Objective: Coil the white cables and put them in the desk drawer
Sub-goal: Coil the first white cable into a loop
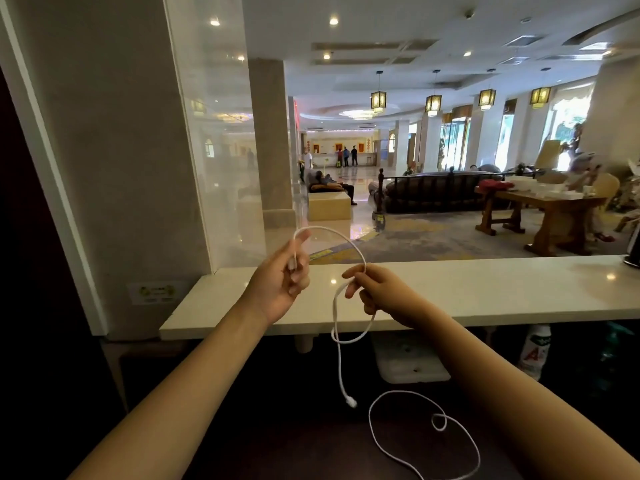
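Nearest, 2nd white cable (426,441) lies loose on dark desk (277,445), untouched. Above, right hand (372,289) pinches 1st cable (337,327), tail hanging; left hand (282,275) pinches its end, probably the plug. Coiling just begun; next wrap loops w/ right. Drawer not in view

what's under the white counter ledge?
Under the white counter ledge: a white bottle with red lettering, a white tray-like object, and a second white cable on the dark desk. The rest is too dark to see.
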Demonstrator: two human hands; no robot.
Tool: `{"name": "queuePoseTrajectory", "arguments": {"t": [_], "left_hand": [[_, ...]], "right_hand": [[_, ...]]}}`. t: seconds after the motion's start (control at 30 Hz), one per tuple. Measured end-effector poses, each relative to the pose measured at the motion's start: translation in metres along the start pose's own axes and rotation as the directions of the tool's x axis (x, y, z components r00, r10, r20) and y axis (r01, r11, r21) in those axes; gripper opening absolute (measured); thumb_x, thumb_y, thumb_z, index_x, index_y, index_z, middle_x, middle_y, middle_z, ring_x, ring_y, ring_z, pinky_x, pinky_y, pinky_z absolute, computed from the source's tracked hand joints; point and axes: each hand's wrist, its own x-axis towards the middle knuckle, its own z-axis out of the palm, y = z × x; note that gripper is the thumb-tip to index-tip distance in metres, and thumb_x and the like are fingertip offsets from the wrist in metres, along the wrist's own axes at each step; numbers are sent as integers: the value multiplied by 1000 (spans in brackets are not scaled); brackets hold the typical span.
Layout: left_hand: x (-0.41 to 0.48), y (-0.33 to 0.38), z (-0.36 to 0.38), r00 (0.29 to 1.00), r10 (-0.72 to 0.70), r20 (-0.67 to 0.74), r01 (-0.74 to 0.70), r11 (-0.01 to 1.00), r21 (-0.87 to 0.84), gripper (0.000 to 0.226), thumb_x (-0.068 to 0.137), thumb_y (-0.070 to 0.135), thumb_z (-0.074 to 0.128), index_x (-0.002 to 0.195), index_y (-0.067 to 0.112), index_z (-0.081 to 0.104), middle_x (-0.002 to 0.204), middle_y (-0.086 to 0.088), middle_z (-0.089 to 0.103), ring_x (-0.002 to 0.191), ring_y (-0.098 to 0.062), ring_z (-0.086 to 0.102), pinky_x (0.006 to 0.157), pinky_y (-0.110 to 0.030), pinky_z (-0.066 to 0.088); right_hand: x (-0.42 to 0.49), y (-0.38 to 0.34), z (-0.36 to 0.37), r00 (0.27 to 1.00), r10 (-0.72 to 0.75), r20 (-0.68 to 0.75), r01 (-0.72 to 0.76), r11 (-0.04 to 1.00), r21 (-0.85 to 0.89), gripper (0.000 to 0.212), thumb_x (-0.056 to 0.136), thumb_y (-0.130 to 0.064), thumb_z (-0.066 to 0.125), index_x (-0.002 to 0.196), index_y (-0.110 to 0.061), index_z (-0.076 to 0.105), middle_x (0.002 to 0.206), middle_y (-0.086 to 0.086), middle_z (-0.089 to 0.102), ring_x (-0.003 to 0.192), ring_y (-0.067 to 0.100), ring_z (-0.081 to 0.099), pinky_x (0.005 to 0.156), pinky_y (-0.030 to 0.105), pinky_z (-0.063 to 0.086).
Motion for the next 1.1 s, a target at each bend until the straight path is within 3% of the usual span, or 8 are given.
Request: {"name": "queuePoseTrajectory", "arguments": {"t": [0.2,0.4,0.5,0.6,0.67,0.73,0.83,1.1], "left_hand": [[-9,-38,2,993,8,-121,81,702,708,27,97,34,37,96,17,58,61,4,40,43,-4,34,41,-18,28],[-20,-42,9,980,-197,2,170,851,498,32,95,34,45,78,12,61,52,2,35,38,-6,25,35,-15,22],[-22,-44,15,988,-142,-59,153,868,472,30,96,25,44,74,8,55,48,1,31,34,-5,25,34,-14,21],[-24,-45,15,985,-66,-157,128,893,431,29,96,20,45,71,6,52,46,2,31,30,-3,27,30,-13,21],[-24,-46,15,982,-49,-183,111,930,351,28,96,17,44,71,5,51,50,0,29,29,-2,28,29,-12,20],[-23,-48,16,981,-58,-187,106,961,256,28,96,15,44,72,4,52,48,0,31,30,-2,30,29,-12,21],[-21,-52,15,982,-82,-171,115,975,192,26,96,15,44,75,2,54,46,2,35,33,-3,33,31,-13,24],[-21,-60,-7,965,-34,-260,125,931,344,18,90,11,55,76,3,64,62,-5,46,36,-2,36,31,-12,24]], "right_hand": [[-13,-22,4,994,-29,104,18,994,109,25,100,-17,35,106,0,52,70,7,56,44,12,27,39,19,24],[-10,-16,2,1000,15,-7,-14,985,172,27,99,-20,37,103,1,54,68,7,54,42,9,34,41,19,30],[-13,0,9,983,63,-174,-65,998,-6,40,96,-34,45,118,-1,49,92,7,60,70,15,53,65,31,49],[-25,22,15,838,-335,-430,58,839,-540,38,89,-34,58,112,-5,54,105,9,56,97,21,50,83,35,44],[-33,28,21,789,-557,-261,270,695,-667,22,87,-27,62,96,-7,62,91,7,60,86,17,47,74,30,40],[-36,29,28,886,-464,-19,347,690,-635,20,89,-26,58,83,-9,67,77,4,64,74,12,46,68,26,36],[-35,26,31,969,-211,129,245,886,-394,19,90,-24,56,82,-14,69,70,-7,63,64,3,53,64,15,41],[-29,27,32,950,-174,-261,125,973,-194,13,83,-10,60,73,-18,58,70,-4,59,65,8,52,63,21,41]]}}
